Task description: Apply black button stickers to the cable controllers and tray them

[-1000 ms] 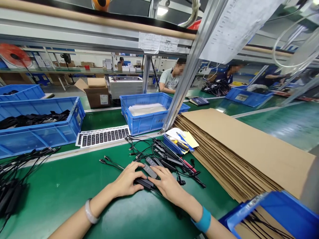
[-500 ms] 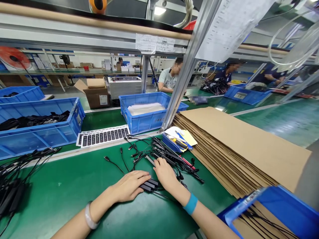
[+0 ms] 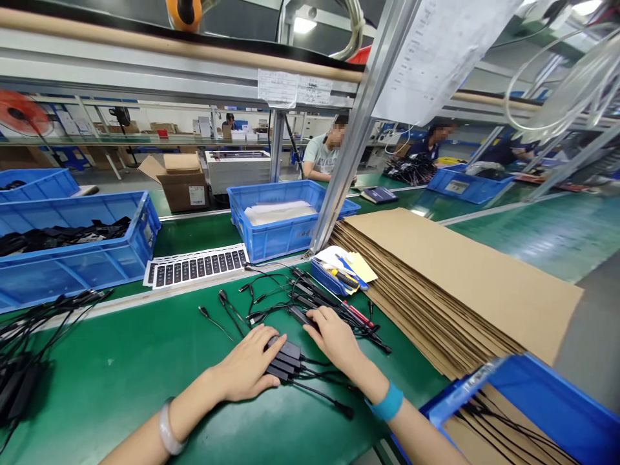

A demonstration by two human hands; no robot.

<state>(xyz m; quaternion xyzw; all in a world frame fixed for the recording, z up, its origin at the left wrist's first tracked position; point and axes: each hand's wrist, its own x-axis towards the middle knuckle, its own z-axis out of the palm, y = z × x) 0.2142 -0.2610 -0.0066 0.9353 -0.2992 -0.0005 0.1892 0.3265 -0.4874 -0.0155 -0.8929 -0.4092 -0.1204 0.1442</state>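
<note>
My left hand (image 3: 250, 363) is closed around a row of slim black boxes with cables (image 3: 285, 363) lying side by side on the green bench. Their leads run off to the right, and one ends in a black plug (image 3: 345, 410). To the right, my right hand (image 3: 332, 332) grips another slim black box (image 3: 301, 315) between thumb and fingers, at the near edge of a heap of similar corded boxes (image 3: 314, 294). Part of that box is hidden under the fingers. Loose cable ends with connectors (image 3: 206, 313) stretch out beyond my left hand.
A small blue tray of tools (image 3: 334, 278) sits behind the heap, beside stacked cardboard sheets (image 3: 460, 265). Blue bins (image 3: 278, 242) and label sheets (image 3: 198, 267) line the back. More black cables (image 3: 29, 374) lie at left. An open blue bin (image 3: 547, 394) stands at front right.
The row under my left hand now has another black box at its far side. My right hand has shifted slightly right and down and grips a different box by the heap.
</note>
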